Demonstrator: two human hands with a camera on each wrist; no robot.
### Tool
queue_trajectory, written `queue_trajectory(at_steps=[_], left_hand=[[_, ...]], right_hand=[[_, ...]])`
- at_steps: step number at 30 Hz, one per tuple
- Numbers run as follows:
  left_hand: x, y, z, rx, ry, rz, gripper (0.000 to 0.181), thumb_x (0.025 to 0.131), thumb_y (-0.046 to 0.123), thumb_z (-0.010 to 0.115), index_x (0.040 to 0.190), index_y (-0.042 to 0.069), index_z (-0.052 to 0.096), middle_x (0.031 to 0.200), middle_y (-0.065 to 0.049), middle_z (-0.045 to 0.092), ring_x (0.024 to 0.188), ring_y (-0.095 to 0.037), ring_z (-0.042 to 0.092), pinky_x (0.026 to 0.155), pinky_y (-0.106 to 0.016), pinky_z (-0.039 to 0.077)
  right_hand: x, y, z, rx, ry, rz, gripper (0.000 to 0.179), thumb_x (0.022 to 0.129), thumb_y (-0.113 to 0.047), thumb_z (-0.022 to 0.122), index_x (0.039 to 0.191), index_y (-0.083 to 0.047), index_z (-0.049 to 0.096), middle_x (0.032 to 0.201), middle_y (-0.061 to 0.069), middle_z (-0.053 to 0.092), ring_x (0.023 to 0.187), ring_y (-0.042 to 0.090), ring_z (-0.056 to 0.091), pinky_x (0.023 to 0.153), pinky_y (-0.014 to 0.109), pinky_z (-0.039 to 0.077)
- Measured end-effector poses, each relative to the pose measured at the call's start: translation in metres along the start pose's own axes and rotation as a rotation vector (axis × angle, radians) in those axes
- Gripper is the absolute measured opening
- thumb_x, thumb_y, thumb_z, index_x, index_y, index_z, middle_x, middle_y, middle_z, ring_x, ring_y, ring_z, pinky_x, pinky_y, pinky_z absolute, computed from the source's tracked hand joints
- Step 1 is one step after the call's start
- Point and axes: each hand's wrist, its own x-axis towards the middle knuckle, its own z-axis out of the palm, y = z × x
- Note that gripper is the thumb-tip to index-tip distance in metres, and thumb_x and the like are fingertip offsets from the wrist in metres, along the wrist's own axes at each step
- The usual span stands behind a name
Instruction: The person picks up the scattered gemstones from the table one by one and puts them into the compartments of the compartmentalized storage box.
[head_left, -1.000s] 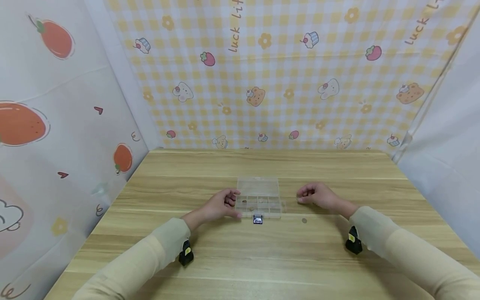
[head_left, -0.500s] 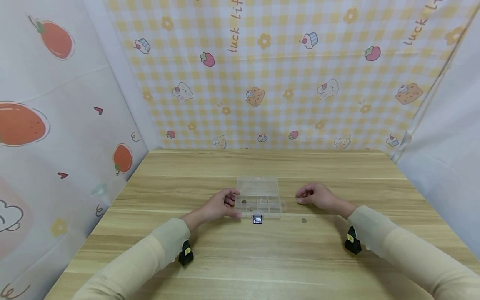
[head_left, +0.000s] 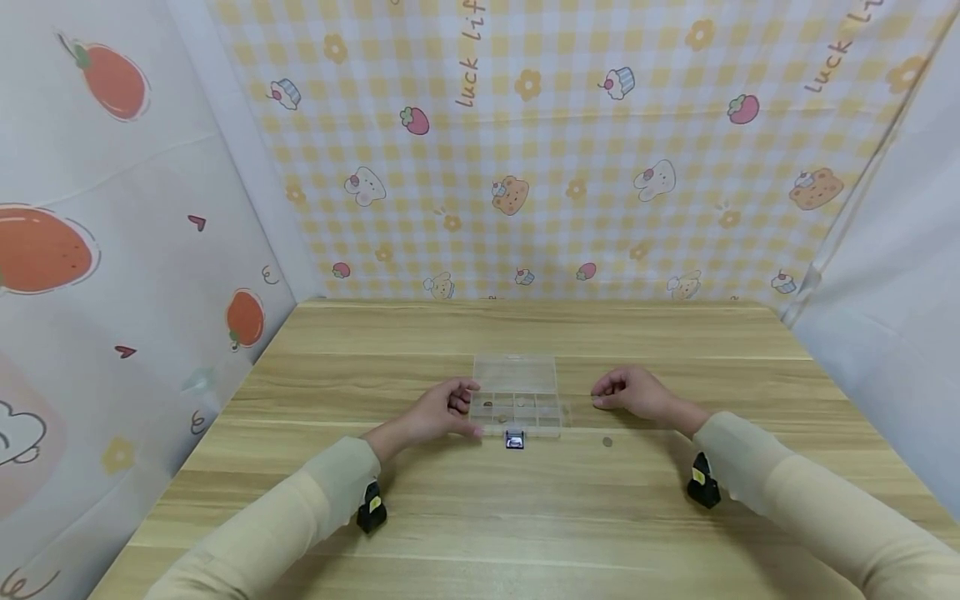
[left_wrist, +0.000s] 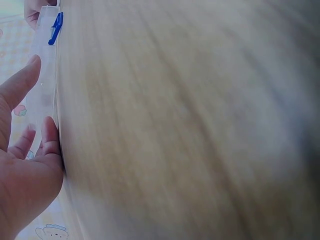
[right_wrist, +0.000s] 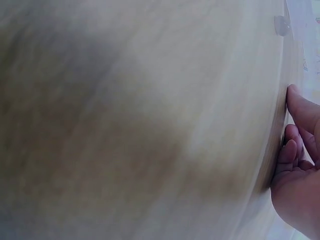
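A clear plastic compartment box (head_left: pixel 537 412) lies on the table in the head view, its lid (head_left: pixel 514 373) folded back. A blue latch (head_left: pixel 514 440) sits at its front. Small round coin-like discs (head_left: pixel 521 403) lie in a few compartments. My left hand (head_left: pixel 447 408) grips the box's left side, thumb by the front corner, fingers toward the back. To the right of the box, my right hand (head_left: pixel 630 392) rests on the table with curled fingers, thumb and index tips close together. Whether anything is between them is hidden. A loose coin-like disc (head_left: pixel 607 442) lies in front of that hand.
The wooden table (head_left: pixel 480 517) meets a yellow checked cloth (head_left: pixel 585 150) at its back edge. White cloths stand to the left (head_left: pixel 150 250) and right (head_left: pixel 885 275). A black camera hangs at each wrist, the left one (head_left: pixel 371 508) and the right one (head_left: pixel 703 483).
Almost nothing differs. Both hands, the box and the loose disc keep their places, and the whole scene shifts only slightly in the head view.
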Motion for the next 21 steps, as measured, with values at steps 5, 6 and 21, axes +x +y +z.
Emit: queue_trajectory(at_steps=[5, 6, 21], left_hand=[[0.0002, -0.0001, 0.0003, 0.002, 0.006, -0.001, 0.071, 0.069, 0.003, 0.087, 0.13, 0.002, 0.052, 0.113, -0.011, 0.05, 0.098, -0.023, 0.049, 0.084, -0.033, 0.047], [0.0, 0.0, 0.0003, 0.001, 0.005, -0.003, 0.071, 0.069, 0.003, 0.087, 0.13, 0.002, 0.052, 0.113, -0.011, 0.05, 0.098, -0.023, 0.049, 0.083, -0.033, 0.046], [-0.0011, 0.0018, 0.0, -0.001, 0.0, -0.001, 0.071, 0.069, 0.003, 0.087, 0.131, 0.001, 0.051, 0.113, -0.011, 0.05, 0.099, -0.023, 0.049, 0.085, -0.034, 0.046]], right_hand=[[-0.0004, -0.003, -0.0004, -0.004, -0.007, 0.013, 0.015, 0.087, -0.013, 0.074, 0.097, -0.002, 0.072, 0.086, 0.005, 0.065, 0.075, 0.018, 0.051, 0.064, 0.026, 0.045], [-0.0002, -0.0031, -0.0004, -0.012, -0.005, 0.014, 0.015, 0.087, -0.014, 0.074, 0.096, -0.002, 0.072, 0.086, 0.005, 0.065, 0.075, 0.018, 0.051, 0.064, 0.026, 0.044], [-0.0006, -0.0055, -0.001, -0.014, -0.003, 0.015, 0.013, 0.087, -0.012, 0.074, 0.095, -0.003, 0.072, 0.085, 0.004, 0.065, 0.07, 0.017, 0.049, 0.059, 0.027, 0.043]])
